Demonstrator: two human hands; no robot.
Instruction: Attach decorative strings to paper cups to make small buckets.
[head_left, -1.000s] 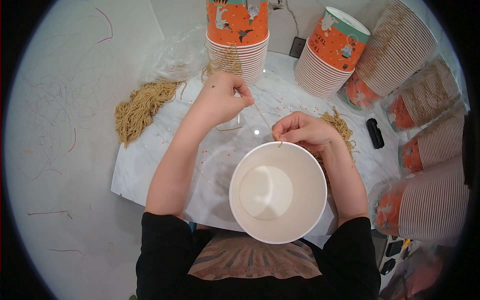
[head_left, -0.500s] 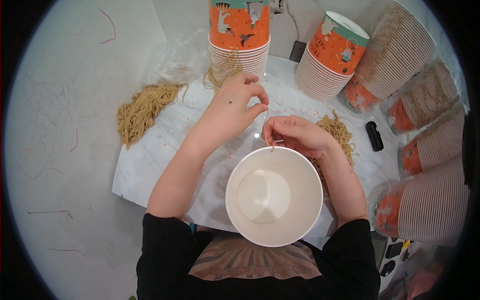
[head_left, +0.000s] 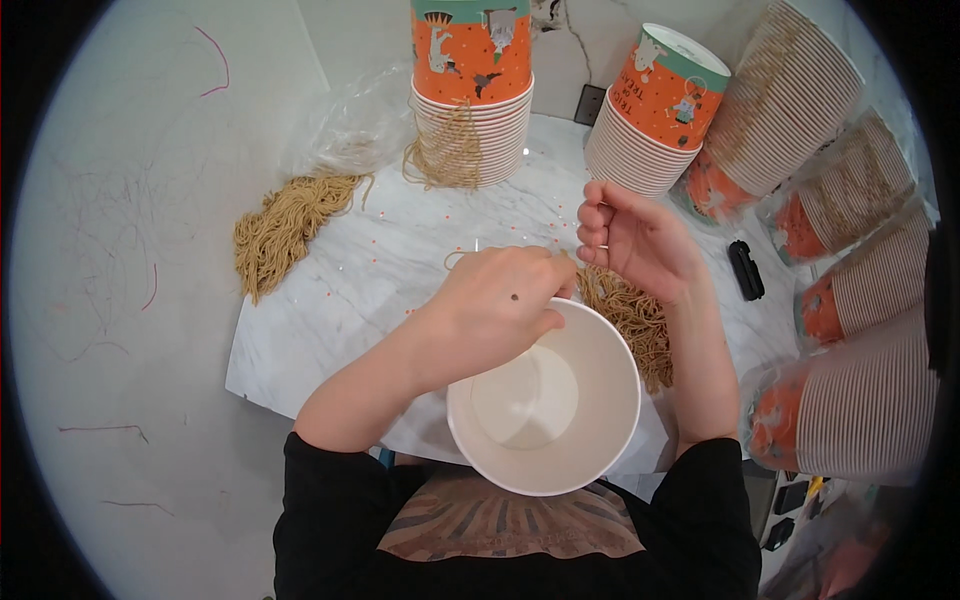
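A large white paper bucket [head_left: 603, 420] stands tilted against my front, its mouth toward me and nothing visible inside. My left hand [head_left: 500, 305] is closed at the bucket's far left rim, thumb over the edge. A thin tan cord [head_left: 453, 260] loops out from behind that hand; its fingertips are partly hidden. Beyond the rim my right hand [head_left: 640, 240] is raised, palm turned inward with fingers curled; whatever they pinch is too small to make out. Below the right hand lies a pile of tan cord pieces [head_left: 640, 325].
Another bundle of tan cords [head_left: 290, 230] lies at the table's left edge, beside a crumpled clear bag [head_left: 355, 115]. Orange stacked buckets [head_left: 472, 60] stand at the back, with cords hanging on them. More stacks [head_left: 660, 100] line the right, near a black tool [head_left: 746, 270].
My left hand has come down and toward me onto the bucket's rim. My right hand has lifted away from the rim, up and to the right. The bucket has barely shifted.
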